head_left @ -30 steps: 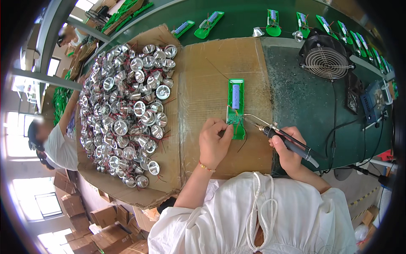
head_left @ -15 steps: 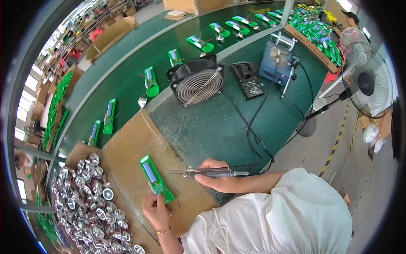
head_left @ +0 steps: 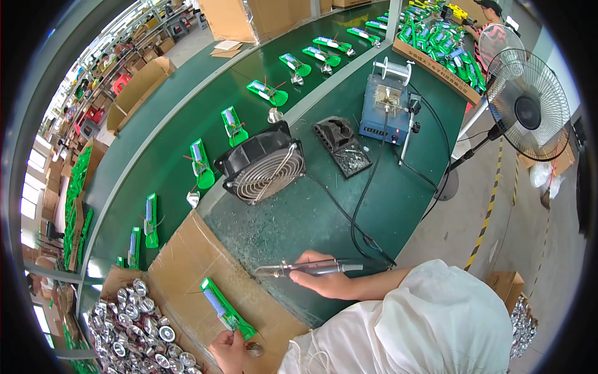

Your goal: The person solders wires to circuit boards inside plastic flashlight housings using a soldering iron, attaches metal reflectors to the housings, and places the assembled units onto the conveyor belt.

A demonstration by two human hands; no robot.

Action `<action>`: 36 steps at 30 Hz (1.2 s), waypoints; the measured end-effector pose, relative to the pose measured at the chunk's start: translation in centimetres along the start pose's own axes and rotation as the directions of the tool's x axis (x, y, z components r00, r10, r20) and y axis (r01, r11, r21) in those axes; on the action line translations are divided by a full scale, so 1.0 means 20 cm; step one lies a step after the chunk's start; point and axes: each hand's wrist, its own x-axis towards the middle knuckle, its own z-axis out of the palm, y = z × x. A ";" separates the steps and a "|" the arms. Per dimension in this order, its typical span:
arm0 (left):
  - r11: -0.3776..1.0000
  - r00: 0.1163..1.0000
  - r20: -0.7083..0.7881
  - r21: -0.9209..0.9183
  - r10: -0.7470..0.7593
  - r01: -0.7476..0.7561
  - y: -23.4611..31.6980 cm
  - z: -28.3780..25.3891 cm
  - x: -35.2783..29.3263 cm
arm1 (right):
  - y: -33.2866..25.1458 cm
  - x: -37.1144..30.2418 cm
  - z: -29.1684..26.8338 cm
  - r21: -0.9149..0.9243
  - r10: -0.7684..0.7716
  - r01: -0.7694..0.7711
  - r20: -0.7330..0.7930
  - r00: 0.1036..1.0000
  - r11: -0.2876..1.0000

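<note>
My right hand (head_left: 321, 277) is wrapped round a soldering iron (head_left: 305, 268), its thin metal tip pointing left above the edge of the cardboard. To the lower left, a green plastic casing (head_left: 239, 317) with a blue-violet cell (head_left: 215, 302) lies on the cardboard sheet (head_left: 187, 249). My left hand (head_left: 228, 350) is closed in a pinch at the casing's near end, by a small circuit board (head_left: 230, 322). What the fingertips grip is too small to make out. A silver lamp cup (head_left: 254, 349) sits just right of those fingers.
Silver lamp cups (head_left: 140, 324) are heaped at left. Green casings (head_left: 201, 163) line the conveyor belt (head_left: 174, 143). A black fan (head_left: 261, 165), a dark tray (head_left: 342, 146) and a blue soldering station (head_left: 383, 112) with cables stand on the bench. A standing fan (head_left: 528, 112) is at right.
The view has shifted, so the bench sits lower in the picture. The iron's tip has drawn away from the casing. My left hand stays at the casing's near end.
</note>
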 end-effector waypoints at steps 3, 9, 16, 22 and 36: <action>0.973 0.950 -0.228 -0.029 0.215 -0.227 0.06 -0.03 0.23 | -0.04 0.01 0.00 -0.023 0.077 -0.076 0.020 0.997 0.997; 0.894 0.853 -0.276 0.211 0.443 -0.396 0.56 -0.22 0.94 | -0.02 0.00 -0.01 -0.064 0.091 -0.085 0.093 0.992 0.994; 0.830 0.730 -0.423 0.419 0.537 -0.368 0.73 -0.30 1.49 | -0.01 0.01 0.00 -0.112 0.072 -0.067 0.050 0.996 0.992; 0.724 0.707 -0.309 0.555 0.637 -0.410 0.46 -0.52 1.52 | 0.00 0.01 0.00 -0.156 0.063 -0.051 0.072 0.995 0.986; 0.849 0.811 -0.281 0.301 0.513 -0.433 0.26 -0.04 0.26 | 0.02 0.03 -0.01 0.001 0.166 -0.167 0.078 0.983 0.986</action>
